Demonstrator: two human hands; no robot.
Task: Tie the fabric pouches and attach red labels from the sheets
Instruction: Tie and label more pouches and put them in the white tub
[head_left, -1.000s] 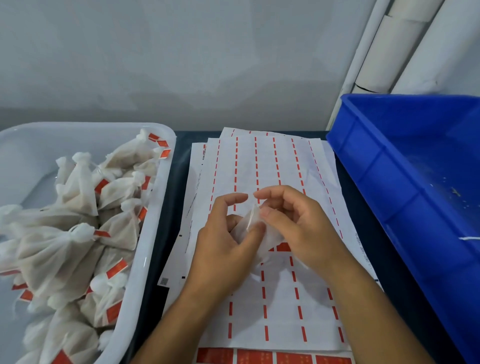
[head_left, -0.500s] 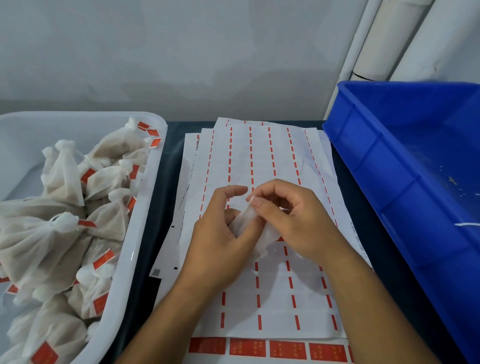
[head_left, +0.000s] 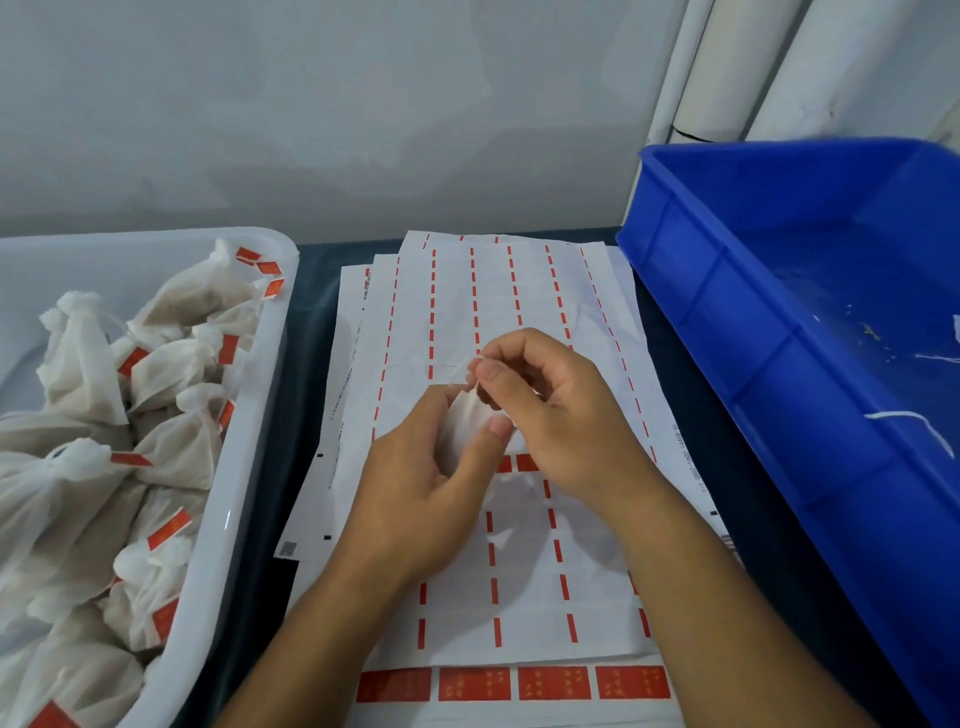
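A small white fabric pouch (head_left: 464, 422) is held over the label sheets (head_left: 519, 312) in the middle of the table. My left hand (head_left: 415, 493) grips the pouch's body between thumb and fingers. My right hand (head_left: 550, 410) pinches the pouch's top end, where a thin white string shows. Most of the pouch is hidden between the two hands. The sheets are white with red dashed strips. A row of whole red labels (head_left: 514, 683) lies at the near edge.
A white tub (head_left: 249, 467) at the left holds several tied pouches with red labels (head_left: 166, 431). A blue crate (head_left: 779, 364) stands at the right with bits of white string inside. White pipes rise behind it against the grey wall.
My right hand has lifted and drawn the pouch's top end upward, away from the left hand. The left hand keeps its hold on the pouch body. The view shifted slightly.
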